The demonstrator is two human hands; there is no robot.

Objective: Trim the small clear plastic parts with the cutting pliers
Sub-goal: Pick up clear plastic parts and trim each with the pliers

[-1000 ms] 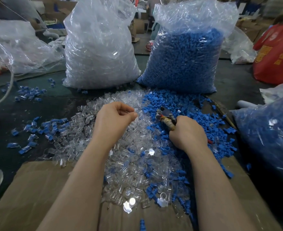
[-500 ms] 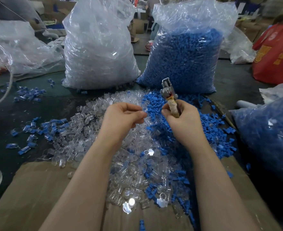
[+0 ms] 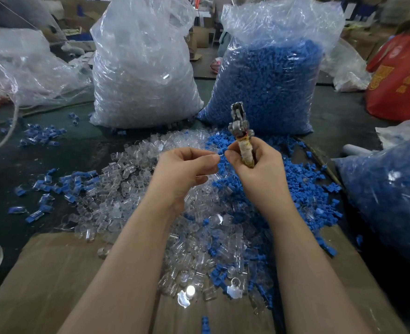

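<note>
Left hand (image 3: 187, 169) raised over desk (image 3: 78, 150), thumb and fingers pinching small clear plastic part (image 3: 219, 153), barely visible between both hands. Right hand (image 3: 257, 165) clenched round wrapped handles of cutting pliers (image 3: 240, 131), metal head pointing up and away; thumb and fingertip meet clear part too. Below: pile of clear parts (image 3: 131, 179) left, blue parts (image 3: 303, 189) right, partly over cardboard sheet (image 3: 54, 273). Behind: bag of clear parts (image 3: 141, 68), bag of blue parts (image 3: 269, 85).

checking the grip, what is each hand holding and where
Right hand grips the pliers by the wrapped handle. Left hand pinches a small clear part at its fingertips.
</note>
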